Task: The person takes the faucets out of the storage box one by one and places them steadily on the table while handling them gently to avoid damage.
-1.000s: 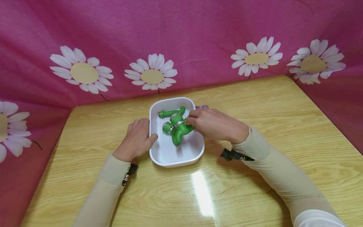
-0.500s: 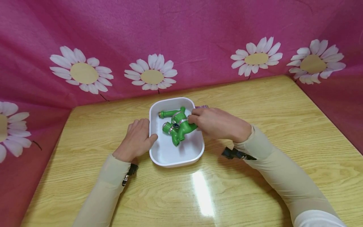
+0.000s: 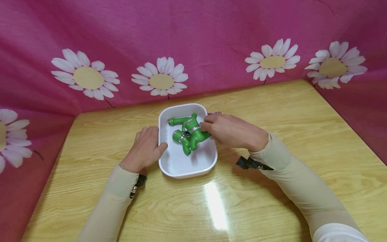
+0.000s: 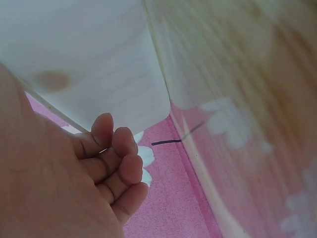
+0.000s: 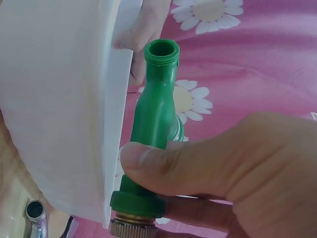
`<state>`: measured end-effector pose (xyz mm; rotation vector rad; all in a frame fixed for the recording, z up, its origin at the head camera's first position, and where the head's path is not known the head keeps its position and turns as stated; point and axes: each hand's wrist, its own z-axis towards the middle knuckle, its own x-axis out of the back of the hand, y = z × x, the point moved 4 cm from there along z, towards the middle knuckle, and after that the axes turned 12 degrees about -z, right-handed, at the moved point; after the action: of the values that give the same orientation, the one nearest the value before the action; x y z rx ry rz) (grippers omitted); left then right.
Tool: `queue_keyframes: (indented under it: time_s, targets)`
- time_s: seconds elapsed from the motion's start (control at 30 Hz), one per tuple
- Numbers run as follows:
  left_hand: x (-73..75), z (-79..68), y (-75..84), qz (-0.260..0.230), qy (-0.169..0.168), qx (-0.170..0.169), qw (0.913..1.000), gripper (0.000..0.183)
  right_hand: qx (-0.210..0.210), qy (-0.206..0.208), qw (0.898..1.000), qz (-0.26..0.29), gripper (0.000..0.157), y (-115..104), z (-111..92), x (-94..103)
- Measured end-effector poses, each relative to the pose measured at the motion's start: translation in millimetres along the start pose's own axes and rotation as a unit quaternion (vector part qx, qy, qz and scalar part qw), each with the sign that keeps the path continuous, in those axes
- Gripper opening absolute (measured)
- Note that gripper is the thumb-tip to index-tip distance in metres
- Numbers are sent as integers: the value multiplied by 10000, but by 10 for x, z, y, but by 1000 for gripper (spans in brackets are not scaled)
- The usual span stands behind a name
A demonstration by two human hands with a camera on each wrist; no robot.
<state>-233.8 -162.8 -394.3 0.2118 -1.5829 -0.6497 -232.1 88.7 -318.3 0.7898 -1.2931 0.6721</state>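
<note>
In the head view a white plastic tub (image 3: 188,175) stands on the table. My left hand (image 3: 143,150) is at its left wall, thumb hooked over the rim and fingers outside; in the left wrist view those fingers (image 4: 111,166) are bent beside the wall. My right hand (image 3: 235,131) grips a green plastic tap (image 3: 199,136) over the tub's right side. The right wrist view shows my thumb across its green body (image 5: 153,116), with a brass threaded end (image 5: 132,228) below. Partly behind it, a second green tap (image 3: 186,148) is in the tub.
Another green tap part (image 3: 179,121) with a brass thread lies along the tub's far end. A shiny metal piece (image 3: 215,113) pokes out beyond the right rim, partly hidden by my hand. A pink flowered cloth (image 3: 211,77) hangs behind the wooden table (image 3: 169,208).
The tap in my right hand has shifted slightly right and turned, so more of the second tap shows. Over the last half second it has barely moved. My left hand has stayed at the rim.
</note>
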Motion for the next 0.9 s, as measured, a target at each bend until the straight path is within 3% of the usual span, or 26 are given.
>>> queue_keyframes:
  time_s: [0.4, 0.9]
  targets:
    - [11, 1, -22, -52, -4, -40, 10000, 38, 67, 30, 9999, -141, 25, -38, 6, 10]
    - [11, 6, -36, -53, 21, -28, 10000, 38, 327, 833, 9948, -477, 32, -17, -171, -70]
